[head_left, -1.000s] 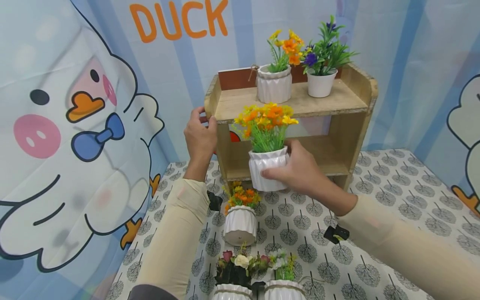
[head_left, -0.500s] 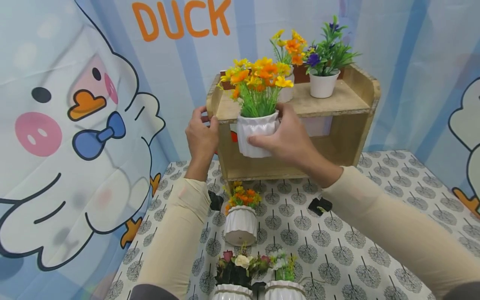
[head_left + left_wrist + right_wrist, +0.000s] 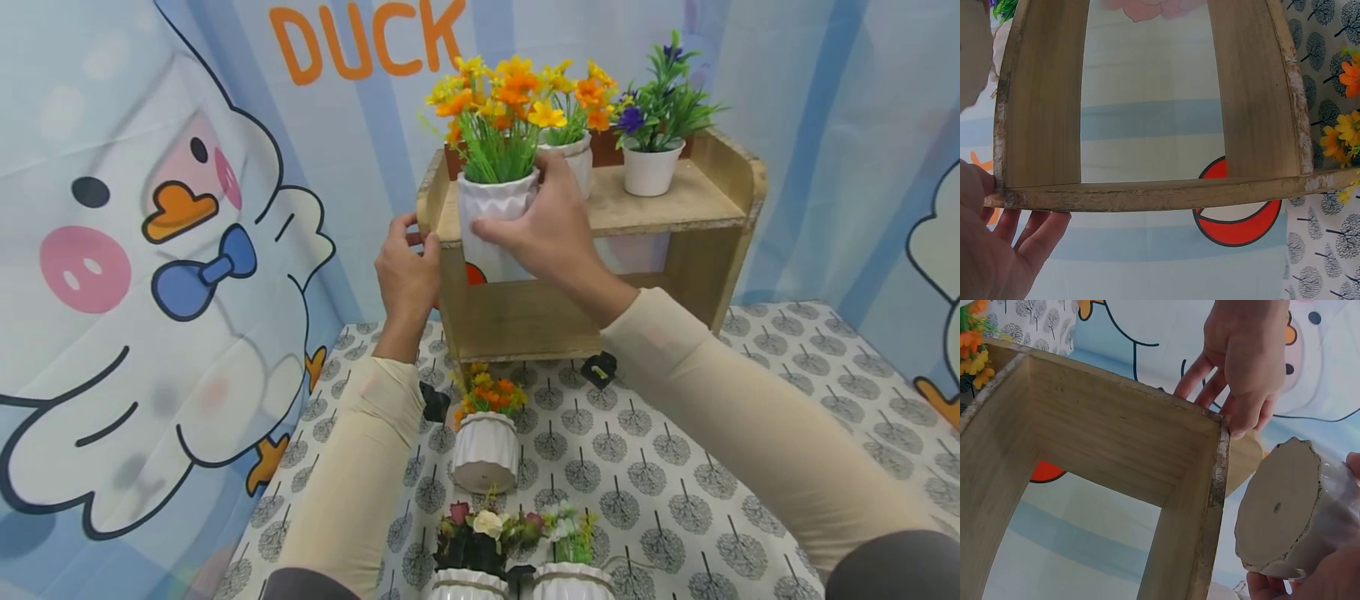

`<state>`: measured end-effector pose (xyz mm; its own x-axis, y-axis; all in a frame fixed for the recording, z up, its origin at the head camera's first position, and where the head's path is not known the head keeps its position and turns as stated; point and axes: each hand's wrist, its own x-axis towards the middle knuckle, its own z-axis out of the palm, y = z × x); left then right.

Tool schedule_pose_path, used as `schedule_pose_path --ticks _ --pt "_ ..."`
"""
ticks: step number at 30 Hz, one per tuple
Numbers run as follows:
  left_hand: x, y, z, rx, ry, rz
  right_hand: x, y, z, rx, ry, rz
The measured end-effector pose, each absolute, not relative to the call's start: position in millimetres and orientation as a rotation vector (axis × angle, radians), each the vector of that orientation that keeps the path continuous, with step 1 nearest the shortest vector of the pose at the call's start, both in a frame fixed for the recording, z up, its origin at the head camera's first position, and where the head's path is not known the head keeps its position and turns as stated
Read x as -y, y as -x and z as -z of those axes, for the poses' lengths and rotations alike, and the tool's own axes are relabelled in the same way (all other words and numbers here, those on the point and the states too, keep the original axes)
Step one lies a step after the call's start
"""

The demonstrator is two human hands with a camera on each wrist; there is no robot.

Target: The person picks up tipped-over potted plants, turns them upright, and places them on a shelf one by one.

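Note:
My right hand (image 3: 558,221) grips a white ribbed flowerpot (image 3: 487,204) of yellow and orange artificial flowers, thumb across its front. The pot is raised at the left end of the wooden shelf's (image 3: 675,204) upper board. Its flat underside with a small hole faces the right wrist view, beside the shelf's front edge. My left hand (image 3: 408,271) holds the shelf's left side at the upper board, the thumb (image 3: 1244,419) at the front edge and the fingers along the outer side. A similar pot (image 3: 577,162) of orange flowers, partly hidden, and a small white pot (image 3: 651,171) with purple flowers stand on top.
Below the shelf's front, another white pot (image 3: 486,454) with orange flowers is on the tree-patterned cloth (image 3: 675,450). Two more white pots (image 3: 573,583) stand at the near edge. Behind is a duck-printed backdrop (image 3: 360,167). The lower compartment (image 3: 525,321) has an open back.
My right hand has lifted the orange-flowered pot from in front of the lower compartment up and leftward to the upper board's left end. The left hand has kept its hold on the shelf.

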<state>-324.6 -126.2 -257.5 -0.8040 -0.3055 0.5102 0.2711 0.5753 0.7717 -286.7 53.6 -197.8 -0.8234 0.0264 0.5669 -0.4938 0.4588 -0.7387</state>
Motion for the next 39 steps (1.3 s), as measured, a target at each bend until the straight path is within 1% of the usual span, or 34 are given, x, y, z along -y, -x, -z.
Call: schedule_pose_path --ticks 17,30,39 --pt "130 325 257 2.175 -0.008 1.235 -20 332 184 2.275 -0.171 -1.211" --pt "130 323 257 2.185 0.002 1.239 -5 355 181 2.333 -0.071 -1.219" --pt "131 324 258 2.168 0.014 1.235 2 368 184 2.353 -0.05 -1.187"
